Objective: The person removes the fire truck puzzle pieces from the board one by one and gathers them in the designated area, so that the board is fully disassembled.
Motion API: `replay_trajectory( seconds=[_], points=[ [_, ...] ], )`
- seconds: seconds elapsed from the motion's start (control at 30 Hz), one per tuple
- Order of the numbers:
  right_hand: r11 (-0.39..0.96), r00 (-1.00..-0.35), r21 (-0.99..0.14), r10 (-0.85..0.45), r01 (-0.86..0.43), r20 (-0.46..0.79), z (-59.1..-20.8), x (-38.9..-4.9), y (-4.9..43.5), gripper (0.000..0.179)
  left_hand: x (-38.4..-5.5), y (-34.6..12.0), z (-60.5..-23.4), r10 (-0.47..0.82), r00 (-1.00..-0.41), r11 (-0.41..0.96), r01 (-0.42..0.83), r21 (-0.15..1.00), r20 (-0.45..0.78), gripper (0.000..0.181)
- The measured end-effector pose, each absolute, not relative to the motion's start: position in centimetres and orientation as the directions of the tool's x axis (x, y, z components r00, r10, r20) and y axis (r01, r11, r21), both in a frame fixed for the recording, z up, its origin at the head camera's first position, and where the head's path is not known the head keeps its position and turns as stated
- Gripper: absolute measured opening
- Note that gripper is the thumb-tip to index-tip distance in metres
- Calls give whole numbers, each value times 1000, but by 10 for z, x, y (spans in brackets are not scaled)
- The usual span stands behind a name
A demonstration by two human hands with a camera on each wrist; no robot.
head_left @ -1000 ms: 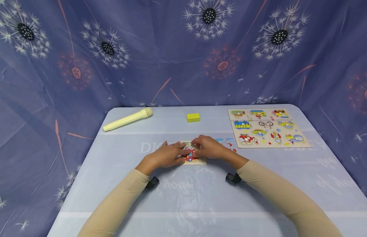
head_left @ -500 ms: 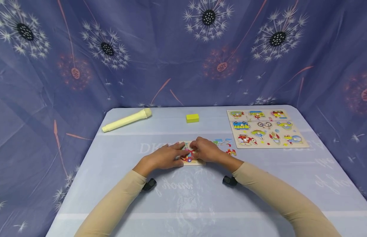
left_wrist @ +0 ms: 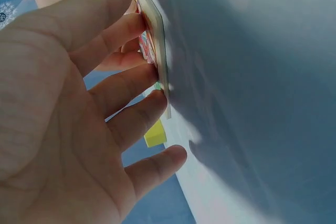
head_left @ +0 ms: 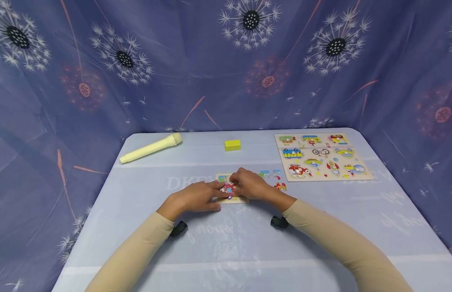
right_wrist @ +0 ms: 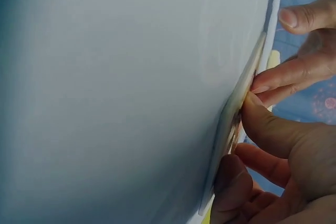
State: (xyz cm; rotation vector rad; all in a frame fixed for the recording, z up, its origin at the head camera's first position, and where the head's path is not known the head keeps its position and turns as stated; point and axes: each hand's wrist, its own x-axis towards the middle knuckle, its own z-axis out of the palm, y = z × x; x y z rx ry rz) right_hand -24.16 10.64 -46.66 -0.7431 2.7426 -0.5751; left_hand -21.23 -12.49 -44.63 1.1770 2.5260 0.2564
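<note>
A small wooden jigsaw puzzle [head_left: 243, 201] with a red vehicle picture lies at the middle of the table. My left hand [head_left: 195, 196] rests on its left side with fingers extended; in the left wrist view, several fingertips [left_wrist: 156, 98] touch the edge and face of the board. Over the right part, my right hand [head_left: 249, 183] has its fingers curled down, pinching a puzzle piece that they mostly cover. The right wrist view shows the thumb [right_wrist: 262, 124] on the board. Loose jigsaw pieces [head_left: 280, 186] lie just right of the right hand.
A peg puzzle board [head_left: 319, 164] with vehicle pieces lies at the back right. A yellow block [head_left: 232, 145] sits at the back middle, and a pale yellow toy microphone [head_left: 151, 149] lies at the back left. A patterned curtain [head_left: 196, 61] hangs behind the table.
My right hand has shifted slightly over the puzzle, its fingers drawn closer to the red picture. The left hand stays on the left side. The whole head view has drifted slightly.
</note>
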Motion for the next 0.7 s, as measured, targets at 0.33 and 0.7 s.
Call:
replay_trajectory(
  seconds=[0.33,0.7],
  points=[
    [772,-826,-479,-542,-417,-155,-455,-244,109,41,-211,-119,-440,762,-602,647,688,327,-240,49],
    [742,-782,-468,-604,-480,-154,-453,-248,110,37,-211,-123,-444,738,-619,674,663,325,-268,50]
  ],
)
